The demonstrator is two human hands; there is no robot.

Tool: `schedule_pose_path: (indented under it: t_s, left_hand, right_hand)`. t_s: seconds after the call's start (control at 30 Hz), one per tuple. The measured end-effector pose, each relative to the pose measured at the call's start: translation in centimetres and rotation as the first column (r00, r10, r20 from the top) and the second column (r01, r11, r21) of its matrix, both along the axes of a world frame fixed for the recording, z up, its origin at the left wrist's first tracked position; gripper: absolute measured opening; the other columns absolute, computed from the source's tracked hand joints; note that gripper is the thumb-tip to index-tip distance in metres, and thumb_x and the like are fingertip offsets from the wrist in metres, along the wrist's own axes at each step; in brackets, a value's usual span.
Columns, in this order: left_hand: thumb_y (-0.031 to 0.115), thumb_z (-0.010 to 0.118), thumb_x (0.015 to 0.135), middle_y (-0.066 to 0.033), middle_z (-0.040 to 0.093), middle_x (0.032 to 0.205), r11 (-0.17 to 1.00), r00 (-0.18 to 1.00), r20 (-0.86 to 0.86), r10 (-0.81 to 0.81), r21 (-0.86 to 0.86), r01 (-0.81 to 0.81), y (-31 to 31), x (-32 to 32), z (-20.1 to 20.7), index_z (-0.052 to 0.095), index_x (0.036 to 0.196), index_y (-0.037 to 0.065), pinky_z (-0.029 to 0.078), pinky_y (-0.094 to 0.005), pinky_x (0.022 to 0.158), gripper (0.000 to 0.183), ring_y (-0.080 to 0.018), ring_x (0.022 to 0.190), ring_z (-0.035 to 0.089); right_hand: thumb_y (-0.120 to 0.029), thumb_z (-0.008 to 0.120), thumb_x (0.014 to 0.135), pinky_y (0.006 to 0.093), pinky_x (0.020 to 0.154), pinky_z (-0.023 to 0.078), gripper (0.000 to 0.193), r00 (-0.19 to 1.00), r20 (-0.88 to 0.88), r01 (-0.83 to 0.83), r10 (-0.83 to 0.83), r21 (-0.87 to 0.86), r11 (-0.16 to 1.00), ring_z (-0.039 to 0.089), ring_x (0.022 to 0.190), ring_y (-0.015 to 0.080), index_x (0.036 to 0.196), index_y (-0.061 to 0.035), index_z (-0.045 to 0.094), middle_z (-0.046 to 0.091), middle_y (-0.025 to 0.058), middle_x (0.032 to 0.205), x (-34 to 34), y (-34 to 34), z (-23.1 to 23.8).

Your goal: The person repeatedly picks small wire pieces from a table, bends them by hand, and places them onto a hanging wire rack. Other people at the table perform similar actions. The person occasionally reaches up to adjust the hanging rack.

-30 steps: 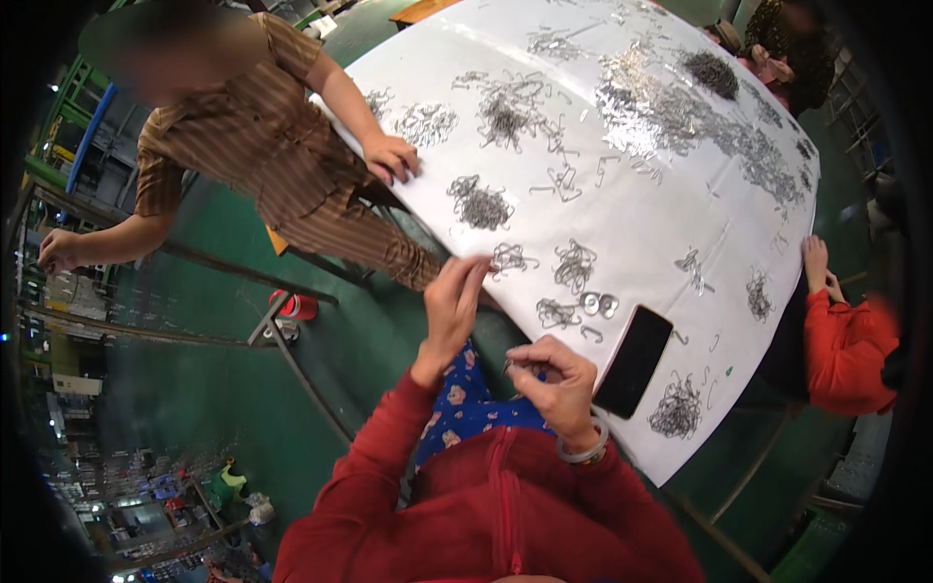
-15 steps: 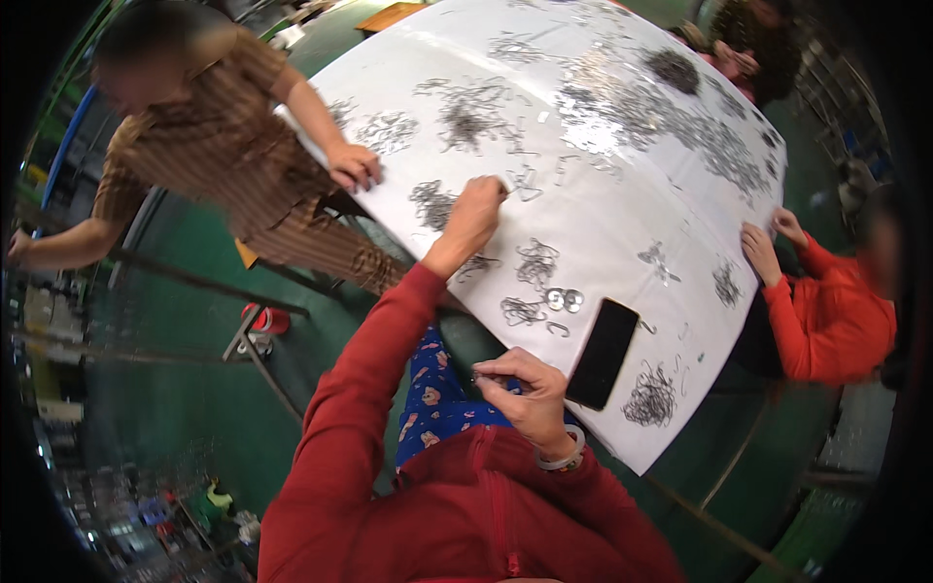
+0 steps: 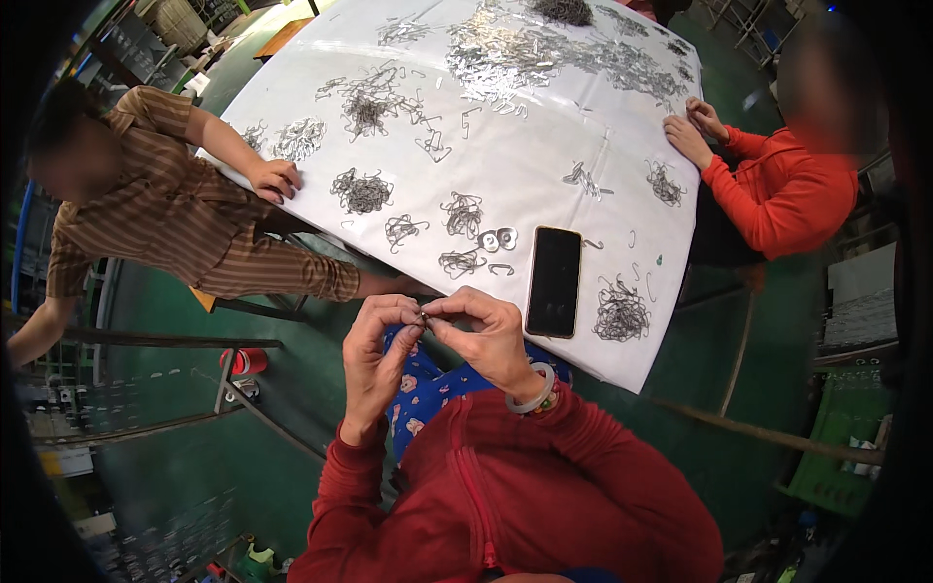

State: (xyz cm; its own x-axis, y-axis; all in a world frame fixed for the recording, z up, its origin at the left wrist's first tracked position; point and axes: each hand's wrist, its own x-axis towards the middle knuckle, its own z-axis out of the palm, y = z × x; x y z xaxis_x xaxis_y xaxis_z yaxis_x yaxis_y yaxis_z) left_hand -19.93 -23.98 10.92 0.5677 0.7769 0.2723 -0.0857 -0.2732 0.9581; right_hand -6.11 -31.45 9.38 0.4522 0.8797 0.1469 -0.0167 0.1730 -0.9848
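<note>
My left hand [image 3: 377, 352] and my right hand [image 3: 488, 340] meet in front of the table's near edge. Fingertips of both hands pinch a small dark metal piece [image 3: 425, 318], whose shape is mostly hidden by them. A white bangle and a beaded bracelet circle my right wrist. Just beyond my hands, small heaps of bent wire hooks [image 3: 459, 262] lie on the white tabletop [image 3: 515, 194]. Beside them are two round metal pieces [image 3: 498, 239] and a single wire hook [image 3: 501, 269]. A black phone [image 3: 554, 284] lies flat to the right of these.
A larger heap of wire hooks [image 3: 622, 313] sits near the right corner. Many more metal pieces [image 3: 505, 58] spread across the far table. A person in a striped shirt [image 3: 155, 194] rests a hand on the left edge; a person in orange-red [image 3: 787, 185] works at the right.
My left hand has come back from over the table's hook heaps to meet my right hand. Both now pinch the small metal piece together. The view has shifted.
</note>
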Motion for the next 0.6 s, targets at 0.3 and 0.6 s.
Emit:
schedule_pose_path:
  t_s: [0.3, 0.6]
  left_hand:
    - [-0.004, 0.061, 0.09, -0.0103, 0.066, 0.102, 0.98, 0.99, 0.113, 0.087, -0.19, -0.065, -1.1, 0.7, -1.1, 0.061, 0.095, -0.002, 0.049, -0.0257, 0.077, 0.005, -0.0141, 0.087, 0.059]
    - [-0.008, 0.059, 0.089, -0.0113, 0.068, 0.097, 0.99, 0.994, 0.082, 0.068, -0.132, -0.057, -0.8, 0.2, -2.0, 0.061, 0.094, -0.002, 0.05, -0.0262, 0.08, 0.008, -0.0148, 0.089, 0.063]
  right_hand:
    - [0.005, 0.068, 0.079, 0.0256, 0.067, 0.051, 0.024, 0.957, 0.287, 0.01, -0.042, 0.113, 0.994, 0.064, 0.073, 0.0123, 0.102, -0.0016, 0.072, 0.067, 0.008, 0.083, 0.9, -0.3, 0.6]
    - [-0.005, 0.06, 0.088, 0.0251, 0.056, 0.051, 0.023, 0.838, 0.475, 0.452, -0.27, -0.324, 0.831, 0.063, 0.058, 0.0129, 0.104, 0.0088, 0.069, 0.068, 0.0117, 0.074, 24.9, 1.4, -4.6]
